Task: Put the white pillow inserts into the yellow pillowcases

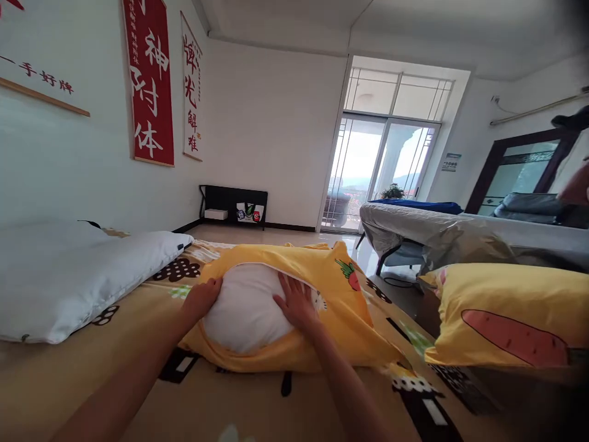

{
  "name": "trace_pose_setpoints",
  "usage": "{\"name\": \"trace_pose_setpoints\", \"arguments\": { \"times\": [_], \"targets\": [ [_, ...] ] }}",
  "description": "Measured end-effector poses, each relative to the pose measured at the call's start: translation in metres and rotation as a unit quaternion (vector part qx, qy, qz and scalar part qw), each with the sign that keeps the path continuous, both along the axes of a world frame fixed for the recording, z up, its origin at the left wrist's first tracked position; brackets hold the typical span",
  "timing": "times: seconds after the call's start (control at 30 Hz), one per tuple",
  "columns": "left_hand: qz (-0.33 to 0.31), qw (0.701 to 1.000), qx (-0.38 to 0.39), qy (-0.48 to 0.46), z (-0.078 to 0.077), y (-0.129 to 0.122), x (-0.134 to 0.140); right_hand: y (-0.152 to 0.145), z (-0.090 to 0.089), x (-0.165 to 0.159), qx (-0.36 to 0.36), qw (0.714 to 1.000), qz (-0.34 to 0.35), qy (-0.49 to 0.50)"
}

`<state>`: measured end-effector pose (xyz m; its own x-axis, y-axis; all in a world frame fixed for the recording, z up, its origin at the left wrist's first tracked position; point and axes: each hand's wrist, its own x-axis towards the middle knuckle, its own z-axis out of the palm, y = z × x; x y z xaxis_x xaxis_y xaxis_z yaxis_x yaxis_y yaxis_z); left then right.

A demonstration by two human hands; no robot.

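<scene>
The case [356,334] is yellow, with a red-orange carrot print [353,281] with green leaves. It lies flat and rumpled on the patterned sheet [251,402], its opening spread wide around a plump white pillow [251,307], which is partly inside and bulges through the gap.

Left hand [207,298] curled on the opening's edge of a yellow pillowcase [347,319]; right hand [298,304] spread over the white pillow [251,307] inside. Patterned sheet [255,399] beneath. Carrot-print pillow [510,331] sat off right, scrolls [151,92] hung leftward.
</scene>
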<state>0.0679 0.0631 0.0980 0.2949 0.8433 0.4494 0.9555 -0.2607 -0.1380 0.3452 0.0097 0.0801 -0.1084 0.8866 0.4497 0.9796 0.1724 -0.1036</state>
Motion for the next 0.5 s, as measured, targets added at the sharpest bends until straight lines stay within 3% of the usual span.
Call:
{"name": "trace_pose_setpoints", "arguments": {
  "times": [0.03,0.1,0.33,0.5],
  "targets": [
    [0.004,1.000,-0.022,0.003,-0.014,0.003,-0.003,0.007,-0.010,0.000,-0.037,0.999,-0.027,-0.007],
    [0.014,0.998,-0.054,0.006,-0.027,0.009,-0.008,0.017,-0.016,0.006,-0.078,0.994,-0.078,-0.016],
    [0.034,0.993,-0.105,-0.034,-0.017,0.036,-0.013,0.028,0.027,0.052,-0.093,0.977,-0.186,-0.041],
    [0.038,0.990,-0.121,-0.061,-0.024,0.036,-0.010,0.032,0.017,0.065,-0.122,0.971,-0.194,-0.064]
  ]
}}
